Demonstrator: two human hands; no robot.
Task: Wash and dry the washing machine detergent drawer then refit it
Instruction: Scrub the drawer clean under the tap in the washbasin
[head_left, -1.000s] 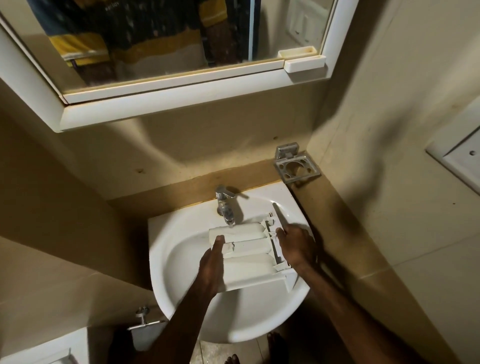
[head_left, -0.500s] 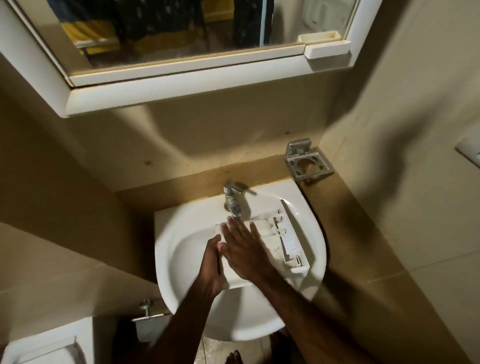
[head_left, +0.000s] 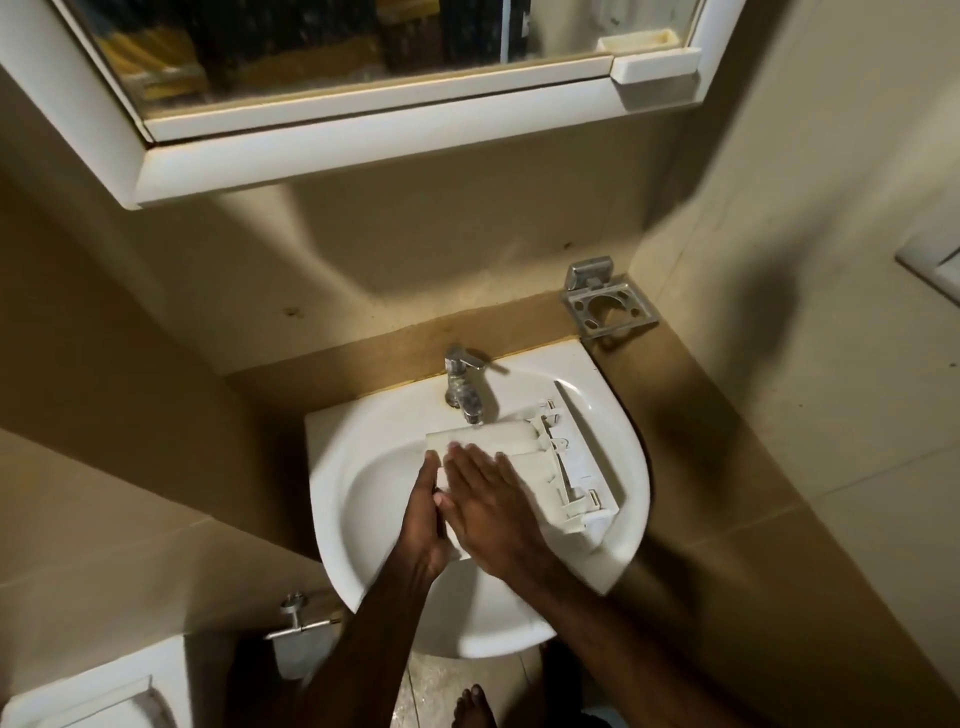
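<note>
You have the white plastic detergent drawer (head_left: 524, 457) lying across the white sink (head_left: 363, 499), just below the chrome tap (head_left: 464, 387). Its front panel points toward the basin's right rim, with ribbed clips and slots showing at that end. The smooth, paler body runs leftward, its near-left part hidden under your hands, and the whole piece sits slightly tilted.

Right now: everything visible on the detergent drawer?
The detergent drawer is white, plastic-looking, with ribbed rails and clips along its right side. It lies tilted across the sink basin under the tap. The left hand grips its near-left edge; the right hand lies flat, fingers straight, on top.
</note>
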